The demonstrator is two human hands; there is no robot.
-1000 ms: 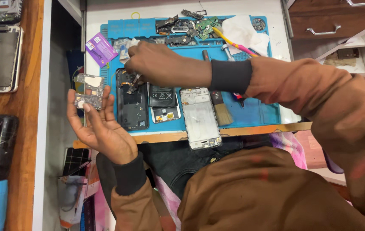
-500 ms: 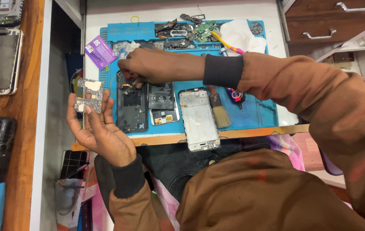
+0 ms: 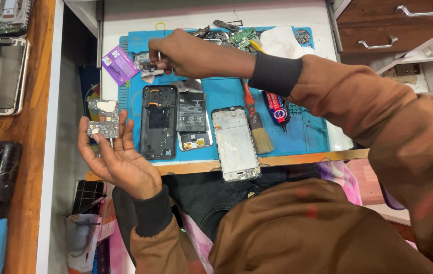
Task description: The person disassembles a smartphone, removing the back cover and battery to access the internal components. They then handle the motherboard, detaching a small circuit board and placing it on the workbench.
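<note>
Right hand (image 3: 186, 50) now farther up blue mat (image 3: 307, 132), white worktop (image 3: 176, 15).

The left hand (image 3: 116, 157) is raised palm up, fingers loosely curled. The right hand (image 3: 186, 53) reaches forward across the body, fingertips pinched.

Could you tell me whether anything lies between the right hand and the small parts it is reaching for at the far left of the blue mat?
Nothing visible does. The right hand, holding a thin tool, is already at the small parts on the blue mat. The purple card lies beside them, to the left. The left hand holds a circuit board off the mat.
</note>
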